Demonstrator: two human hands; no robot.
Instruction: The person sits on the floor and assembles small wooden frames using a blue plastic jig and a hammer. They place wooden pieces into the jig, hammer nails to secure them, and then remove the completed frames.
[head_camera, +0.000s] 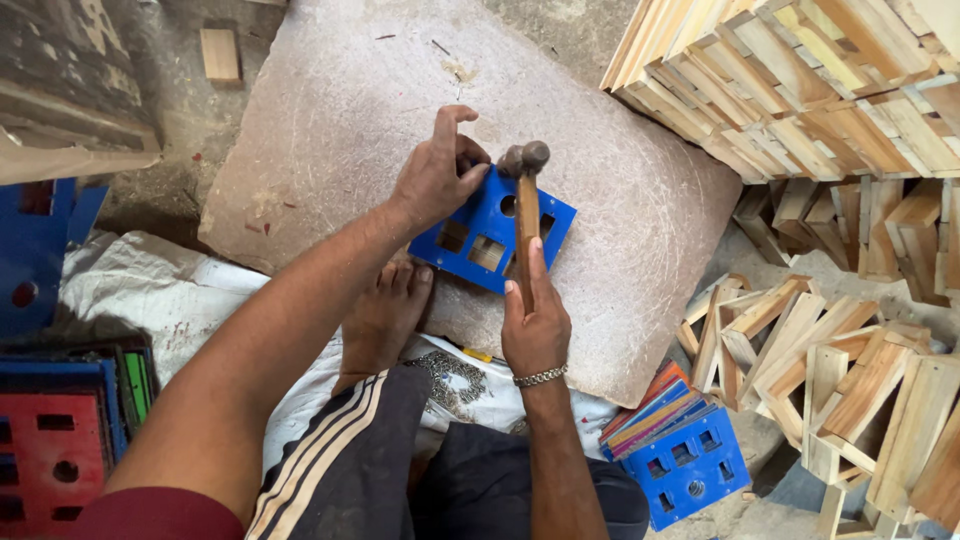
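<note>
My left hand (438, 175) rests on the upper left corner of a blue board (470, 215) with square and round cut-outs, fingers pinched as if holding something small against it; what is pinched I cannot tell. The board lies flat on a big stone slab (620, 190). My right hand (535, 320) grips the wooden handle of a hammer (526, 210), whose metal head hangs just over the board's top edge, close to my left fingers. My bare foot (385, 315) sits at the slab's near edge.
Stacks of wooden frames (800, 80) fill the upper right, with loose ones (830, 380) at the right. Blue and coloured cut-out boards (680, 450) lie lower right; red and blue ones (60, 440) lower left. Small nails (445, 375) lie on white sacking by my knee.
</note>
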